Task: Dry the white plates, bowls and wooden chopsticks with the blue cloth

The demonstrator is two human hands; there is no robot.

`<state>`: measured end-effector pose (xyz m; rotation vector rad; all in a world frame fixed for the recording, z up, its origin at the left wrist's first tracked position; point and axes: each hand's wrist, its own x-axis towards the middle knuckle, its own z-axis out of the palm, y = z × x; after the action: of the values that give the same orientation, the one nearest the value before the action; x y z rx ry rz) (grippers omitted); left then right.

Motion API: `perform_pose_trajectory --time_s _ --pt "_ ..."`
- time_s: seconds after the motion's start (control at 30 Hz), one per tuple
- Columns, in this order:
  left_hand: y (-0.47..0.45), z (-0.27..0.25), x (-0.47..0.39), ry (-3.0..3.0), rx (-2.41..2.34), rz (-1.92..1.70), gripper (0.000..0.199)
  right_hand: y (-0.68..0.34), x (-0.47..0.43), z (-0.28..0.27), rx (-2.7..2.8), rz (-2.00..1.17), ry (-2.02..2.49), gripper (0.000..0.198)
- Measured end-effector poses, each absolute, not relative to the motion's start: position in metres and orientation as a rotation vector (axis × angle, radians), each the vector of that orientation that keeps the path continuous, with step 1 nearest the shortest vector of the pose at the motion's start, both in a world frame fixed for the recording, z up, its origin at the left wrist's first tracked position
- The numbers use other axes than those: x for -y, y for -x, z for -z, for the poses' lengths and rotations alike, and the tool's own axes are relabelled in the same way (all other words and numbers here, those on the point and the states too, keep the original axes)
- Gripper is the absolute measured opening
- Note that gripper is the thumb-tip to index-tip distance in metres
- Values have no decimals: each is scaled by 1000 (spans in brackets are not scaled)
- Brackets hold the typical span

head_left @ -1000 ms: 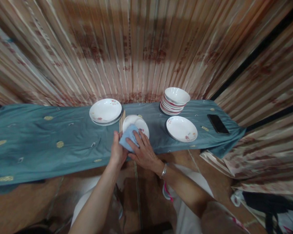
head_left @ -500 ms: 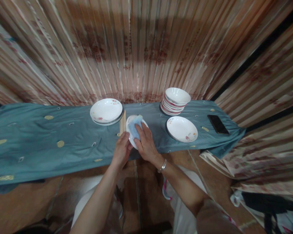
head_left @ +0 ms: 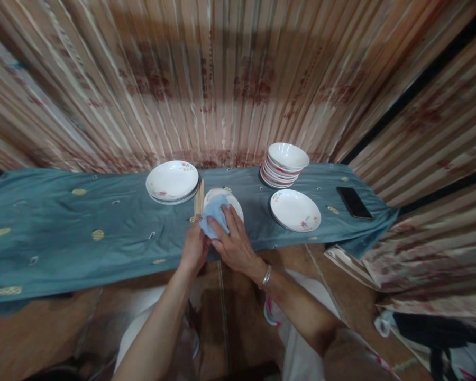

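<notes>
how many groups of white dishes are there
4: left plates; bowl stack, back right; right plates in front; one dish partly under the blue cloth. Lower stacked pieces are partly hidden.

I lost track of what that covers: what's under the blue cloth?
Under the blue cloth is a white dish; its far and right-hand rim shows. The rest is covered by the cloth and the right hand, so any pattern there can't be seen.

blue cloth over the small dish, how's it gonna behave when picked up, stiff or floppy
The blue cloth would likely droop, since it bunches in soft folds under the right hand. It is probably light for its size, as it looks like ordinary fabric. It seems unlikely to roll, having no firm round shape.
</notes>
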<state>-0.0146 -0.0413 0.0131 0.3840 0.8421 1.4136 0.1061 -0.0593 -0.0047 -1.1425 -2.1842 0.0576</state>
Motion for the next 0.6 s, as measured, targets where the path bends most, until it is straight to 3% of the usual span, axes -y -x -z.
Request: perform_pose_trajectory --time_s 0.1,0.27,0.6 --pt "13 -8 41 -473 -882 -1454 24 -108 59 -5 2235 1 1125 46" --pt "3 -13 51 -620 -786 -1341 34 -120 50 -23 2140 3 1203 45" --pt "-8 -19 55 -871 -804 -1223 27 -135 37 -21 1851 -287 1243 50"
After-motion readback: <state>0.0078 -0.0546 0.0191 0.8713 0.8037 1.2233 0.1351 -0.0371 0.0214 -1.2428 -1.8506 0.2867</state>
